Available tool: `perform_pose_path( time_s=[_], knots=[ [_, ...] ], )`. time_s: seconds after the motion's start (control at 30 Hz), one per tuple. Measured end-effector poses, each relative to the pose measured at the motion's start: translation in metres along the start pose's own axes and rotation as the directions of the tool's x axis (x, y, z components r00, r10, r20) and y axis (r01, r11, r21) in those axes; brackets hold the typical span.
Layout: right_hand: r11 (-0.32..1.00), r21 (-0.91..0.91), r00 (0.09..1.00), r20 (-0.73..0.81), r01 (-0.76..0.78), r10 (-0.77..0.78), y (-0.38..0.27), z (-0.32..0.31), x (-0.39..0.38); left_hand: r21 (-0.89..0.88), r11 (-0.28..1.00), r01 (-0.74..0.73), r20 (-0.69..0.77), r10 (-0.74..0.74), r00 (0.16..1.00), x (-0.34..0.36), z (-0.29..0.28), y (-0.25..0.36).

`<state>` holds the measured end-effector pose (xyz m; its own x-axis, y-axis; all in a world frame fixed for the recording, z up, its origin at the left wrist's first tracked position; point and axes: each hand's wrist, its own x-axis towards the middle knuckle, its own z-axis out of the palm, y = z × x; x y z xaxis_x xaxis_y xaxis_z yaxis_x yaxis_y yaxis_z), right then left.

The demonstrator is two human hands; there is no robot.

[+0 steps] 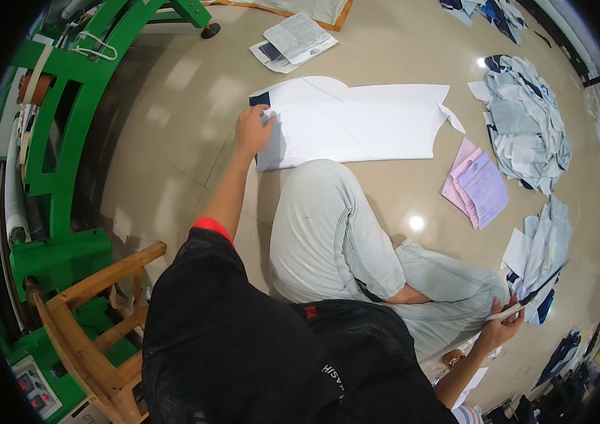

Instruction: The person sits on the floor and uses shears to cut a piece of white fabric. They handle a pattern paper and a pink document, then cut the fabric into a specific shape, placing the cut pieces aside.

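I sit on the floor with my knees in pale grey trousers. My left hand (254, 129) reaches forward and presses on the left end of a large white sheet of fabric or paper (356, 120) spread on the tiled floor. A dark blue patch (260, 98) shows just beyond that hand. My right hand (503, 326) rests low at the right by my shin, closed around the white handle of scissors (526, 302) whose dark blade points up and to the right.
A green machine frame (66, 106) stands at the left, with a wooden chair (95, 332) beside me. Pink paper sheets (475, 184) lie right of my knee. Piles of cut grey and white fabric (526, 120) cover the right. Printed papers (293, 42) lie farther ahead.
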<state>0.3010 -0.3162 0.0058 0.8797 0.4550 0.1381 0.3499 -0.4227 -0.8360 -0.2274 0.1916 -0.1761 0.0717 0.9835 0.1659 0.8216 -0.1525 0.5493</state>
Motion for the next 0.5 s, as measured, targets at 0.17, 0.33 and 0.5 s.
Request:
perform_pose_path(
  time_s=[0.17,0.33,0.5],
  knots=[
    [0.981,-0.01,0.912,0.368,-0.194,0.184,-0.023,-0.039,-0.041,0.173,0.964,0.204,0.251,-0.243,0.937,0.048,-0.002,-0.012],
    [0.971,-0.036,0.867,0.444,-0.234,0.226,-0.025,-0.034,-0.065,0.152,0.977,0.149,0.316,-0.191,0.93,0.063,-0.009,-0.002],
    [0.943,0.141,0.906,0.352,-0.3,0.236,-0.03,-0.021,-0.058,0.356,0.933,0.047,0.484,-0.227,0.845,0.088,-0.004,0.009]
  ],
)
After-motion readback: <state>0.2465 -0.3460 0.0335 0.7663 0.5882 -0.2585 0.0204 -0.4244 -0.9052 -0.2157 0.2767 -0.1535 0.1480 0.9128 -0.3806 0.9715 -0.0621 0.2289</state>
